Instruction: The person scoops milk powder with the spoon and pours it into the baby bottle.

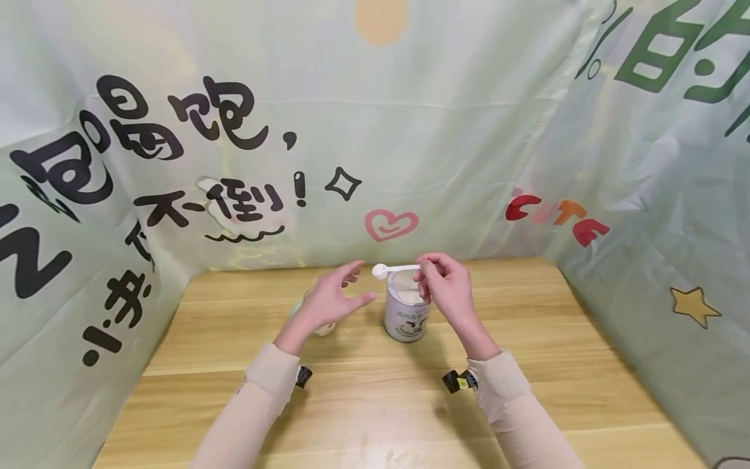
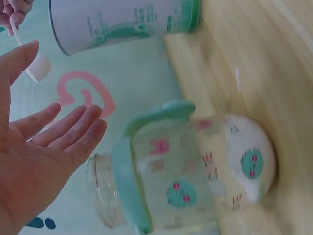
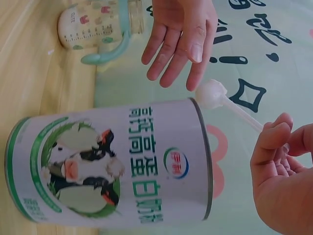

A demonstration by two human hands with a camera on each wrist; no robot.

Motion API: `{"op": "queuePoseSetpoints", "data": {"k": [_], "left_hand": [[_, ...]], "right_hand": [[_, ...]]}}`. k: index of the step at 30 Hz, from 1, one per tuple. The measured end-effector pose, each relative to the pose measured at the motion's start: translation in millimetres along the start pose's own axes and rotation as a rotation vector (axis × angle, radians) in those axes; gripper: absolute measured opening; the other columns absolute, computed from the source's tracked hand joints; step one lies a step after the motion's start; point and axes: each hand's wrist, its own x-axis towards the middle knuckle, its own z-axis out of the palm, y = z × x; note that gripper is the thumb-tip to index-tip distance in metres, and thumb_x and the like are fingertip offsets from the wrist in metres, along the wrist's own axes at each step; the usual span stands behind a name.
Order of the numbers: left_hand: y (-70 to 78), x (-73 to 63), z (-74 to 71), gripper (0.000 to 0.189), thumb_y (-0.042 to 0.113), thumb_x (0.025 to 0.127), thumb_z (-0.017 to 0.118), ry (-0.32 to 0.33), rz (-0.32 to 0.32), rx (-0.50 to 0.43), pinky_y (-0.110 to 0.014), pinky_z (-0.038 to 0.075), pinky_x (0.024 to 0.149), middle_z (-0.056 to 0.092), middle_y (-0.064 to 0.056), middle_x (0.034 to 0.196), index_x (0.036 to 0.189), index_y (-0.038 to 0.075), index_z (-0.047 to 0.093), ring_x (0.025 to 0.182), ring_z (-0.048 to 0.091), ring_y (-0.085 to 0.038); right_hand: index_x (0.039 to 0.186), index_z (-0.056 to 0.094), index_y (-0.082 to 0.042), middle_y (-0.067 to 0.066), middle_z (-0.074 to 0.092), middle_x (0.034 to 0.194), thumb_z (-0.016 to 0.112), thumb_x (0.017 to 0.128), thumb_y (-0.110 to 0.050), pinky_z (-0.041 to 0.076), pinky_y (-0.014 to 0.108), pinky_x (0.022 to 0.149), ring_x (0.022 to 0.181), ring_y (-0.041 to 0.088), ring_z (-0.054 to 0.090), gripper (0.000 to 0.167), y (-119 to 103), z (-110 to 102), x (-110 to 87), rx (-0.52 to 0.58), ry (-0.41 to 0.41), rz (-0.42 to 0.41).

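My right hand (image 1: 448,286) pinches the handle of a white measuring scoop (image 1: 381,271) above the open milk powder tin (image 1: 405,322). Pale powder shows inside the tin, and its side bears a cow picture in the right wrist view. To the left, my left hand (image 1: 329,296) is held out with fingers spread loosely, nothing in it, its fingertips near the scoop's bowl. Partly hidden behind that hand stands a clear baby bottle (image 2: 195,166) with green handles and no lid, printed with small figures. White powder lies in the bottle's bottom.
The wooden table (image 1: 363,404) carries the tin and bottle. Printed cloth walls (image 1: 457,130) rise along its back and both sides, close behind the tin. Each forearm wears a small black camera, such as the right one (image 1: 459,382).
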Motion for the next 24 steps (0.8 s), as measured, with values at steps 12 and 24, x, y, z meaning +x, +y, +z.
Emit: {"op": "queuePoseSetpoints", "data": {"k": [12,24], "left_hand": [[-13.5,-10.7,-23.2,0.079,0.04,0.092,0.081,0.038,-0.014,0.029,-0.051,0.052,0.114,0.063,-0.018,0.146,0.157,0.01,0.048,0.134,0.062,-0.037],[-29.4,-24.4,-33.4,0.079,0.04,0.09,0.084,0.069,-0.009,0.069,-0.058,0.051,0.112,0.062,-0.021,0.147,0.155,0.011,0.051,0.134,0.062,-0.043]], "right_hand": [[0.107,0.07,0.001,0.006,0.067,0.074,0.058,0.105,-0.008,0.044,0.021,0.044,0.049,0.01,0.053,0.015,-1.4,16.7,-1.8,0.042,-0.03,-0.011],[0.109,0.072,-0.002,0.013,0.071,0.08,0.058,0.105,-0.01,0.044,0.02,0.045,0.049,0.009,0.052,0.017,1.1,35.3,-4.9,0.033,-0.07,-0.022]]}}
